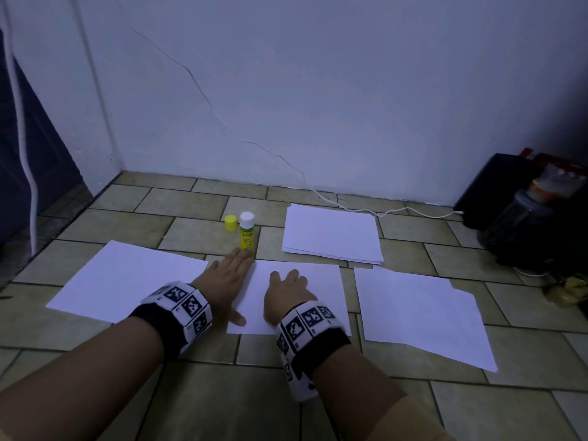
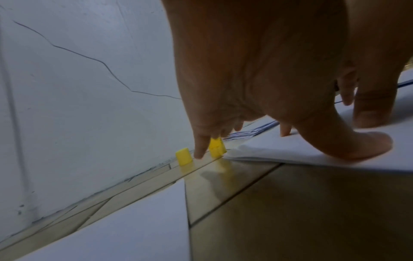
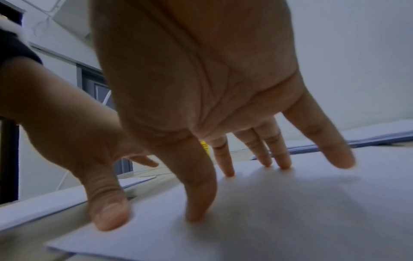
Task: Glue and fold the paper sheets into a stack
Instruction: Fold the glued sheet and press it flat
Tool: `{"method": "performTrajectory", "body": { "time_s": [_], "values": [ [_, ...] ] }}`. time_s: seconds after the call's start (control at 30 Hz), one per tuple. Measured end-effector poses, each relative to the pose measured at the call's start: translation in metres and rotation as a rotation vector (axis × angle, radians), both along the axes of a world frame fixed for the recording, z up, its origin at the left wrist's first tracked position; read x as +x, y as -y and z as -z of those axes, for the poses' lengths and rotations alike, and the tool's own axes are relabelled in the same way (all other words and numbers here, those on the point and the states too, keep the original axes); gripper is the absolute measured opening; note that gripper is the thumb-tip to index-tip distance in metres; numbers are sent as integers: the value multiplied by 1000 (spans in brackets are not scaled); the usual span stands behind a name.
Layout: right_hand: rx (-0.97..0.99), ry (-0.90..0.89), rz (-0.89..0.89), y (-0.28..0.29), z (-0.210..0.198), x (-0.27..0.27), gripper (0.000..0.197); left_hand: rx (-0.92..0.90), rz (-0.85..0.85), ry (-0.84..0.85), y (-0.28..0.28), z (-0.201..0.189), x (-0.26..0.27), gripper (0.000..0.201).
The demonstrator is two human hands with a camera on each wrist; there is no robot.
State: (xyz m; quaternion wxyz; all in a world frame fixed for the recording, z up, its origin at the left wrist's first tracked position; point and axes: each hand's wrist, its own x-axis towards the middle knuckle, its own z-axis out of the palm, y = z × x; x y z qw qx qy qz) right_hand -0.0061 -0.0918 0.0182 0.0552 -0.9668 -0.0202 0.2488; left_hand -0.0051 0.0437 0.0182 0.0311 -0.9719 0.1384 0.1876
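Observation:
A folded white sheet (image 1: 321, 281) lies on the tiled floor in front of me. My left hand (image 1: 227, 276) lies flat with straight fingers on its left edge, thumb (image 2: 357, 144) pressing the paper. Beside it, my right hand (image 1: 288, 292) presses flat on the sheet's middle with spread fingers (image 3: 228, 169). An uncapped glue stick (image 1: 247, 230) stands upright just beyond my left fingertips, with its yellow cap (image 1: 231, 223) next to it. One flat sheet (image 1: 124, 278) lies to the left, overlapped sheets (image 1: 420, 313) to the right, and a paper stack (image 1: 331, 233) behind.
A white wall (image 1: 318, 90) rises close behind the papers, with a thin white cable (image 1: 381, 213) running along its base. Dark bags and a jar (image 1: 521, 218) sit in the right corner. A dark doorway (image 1: 19, 154) opens at the left. Bare tiles (image 1: 222, 393) lie near me.

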Motion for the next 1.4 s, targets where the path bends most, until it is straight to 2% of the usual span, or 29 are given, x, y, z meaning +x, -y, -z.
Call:
{"method": "performTrajectory", "body": {
  "time_s": [0.1, 0.17, 0.23, 0.33, 0.4, 0.5, 0.67, 0.8, 1.07, 1.17, 1.27, 1.4],
  "values": [
    [9, -51, 46, -10, -7, 1, 74, 45, -7, -169, 1, 2, 7, 115],
    [46, -81, 57, -14, -7, 4, 84, 78, -4, -204, 1, 3, 10, 116],
    [107, -76, -47, -17, -2, 7, 89, 103, 9, -187, 3, 2, 11, 115],
    [213, -80, -252, -13, 6, 10, 90, 135, 41, -158, 6, -1, 9, 100],
    [190, -78, -306, 1, 8, 16, 95, 162, 63, -168, 4, 0, 7, 114],
    [149, -84, -261, 31, 11, 24, 110, 173, 46, -210, 0, 0, 7, 134],
    [104, -88, -115, 80, 7, 30, 127, 149, 53, -225, -1, -5, 6, 137],
    [45, -94, -38, 94, 4, 33, 135, 156, 54, -228, -1, -5, 6, 137],
    [33, 1, 62, 83, -6, 22, 133, 173, 55, -252, -4, -19, 12, 116],
    [-86, 74, -1, 77, -12, 16, 118, 182, 34, -154, -1, -29, 16, 89],
    [-63, 60, -18, 68, -15, 15, 102, 149, 59, -63, 5, -29, 14, 63],
    [-69, 29, -15, 51, -15, 12, 83, 2, 110, -54, 15, -18, 1, 61]
  ]
}}
